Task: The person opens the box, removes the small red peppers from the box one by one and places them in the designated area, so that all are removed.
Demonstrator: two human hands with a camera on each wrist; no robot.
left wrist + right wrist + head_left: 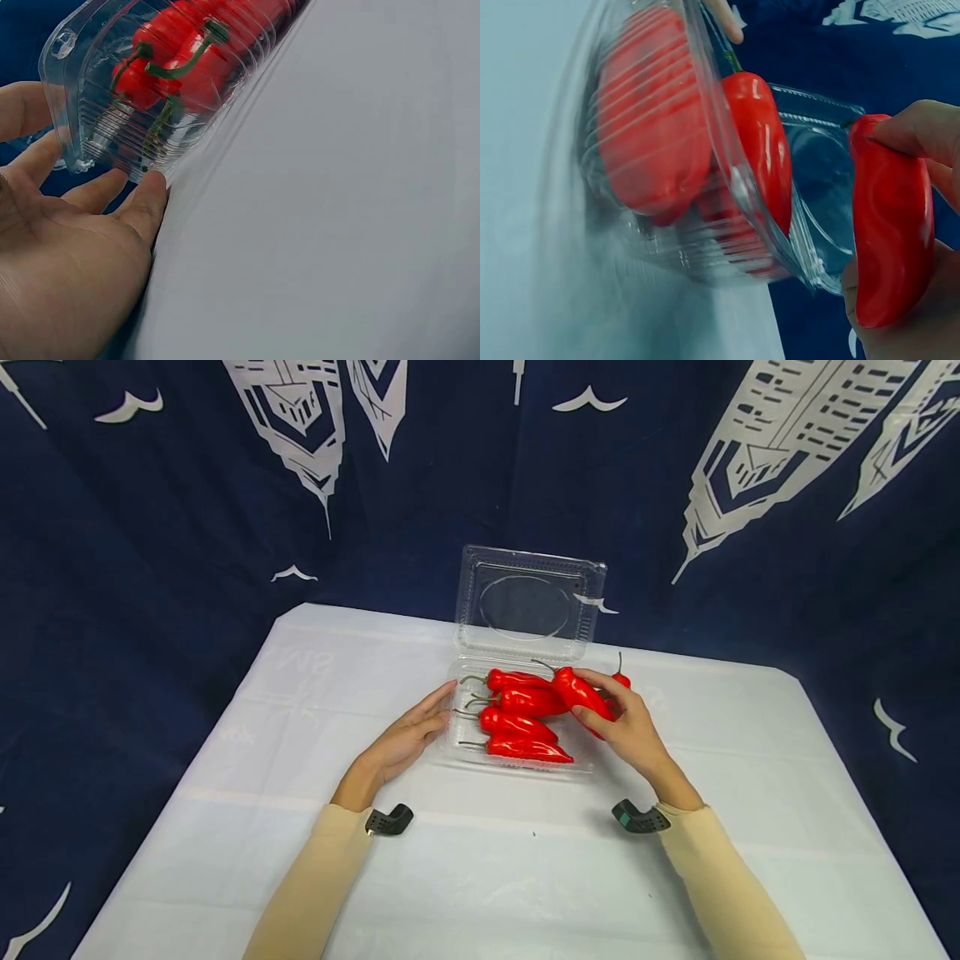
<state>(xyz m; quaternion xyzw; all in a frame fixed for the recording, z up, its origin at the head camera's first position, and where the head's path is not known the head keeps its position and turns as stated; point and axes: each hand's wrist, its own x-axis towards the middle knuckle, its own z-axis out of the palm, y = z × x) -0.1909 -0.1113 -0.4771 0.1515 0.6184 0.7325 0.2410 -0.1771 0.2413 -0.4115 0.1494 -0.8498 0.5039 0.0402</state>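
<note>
Thumb and fingers of the right hand (630, 727) pinch a red pepper (579, 688) right of frame centre; the left hand (408, 739), fingers extended, touches a clear plastic clamshell (467, 731) containing other red peppers (517, 724).

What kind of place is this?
Probably an indoor spot set up for recording hand work: a dark blue printed cloth fills the background, there's a white table, and black gadgets sit at both wrists.

red pepper (621, 680) partly hidden behind the right hand (632, 727), left hand (71, 277) cropped by the left wrist view's edge, sleeves (311, 881) cut at the head view's bottom, clear container (739, 180) partly blurred in the right wrist view, dark specks (534, 834) on bench (465, 889) too small to tell
</note>
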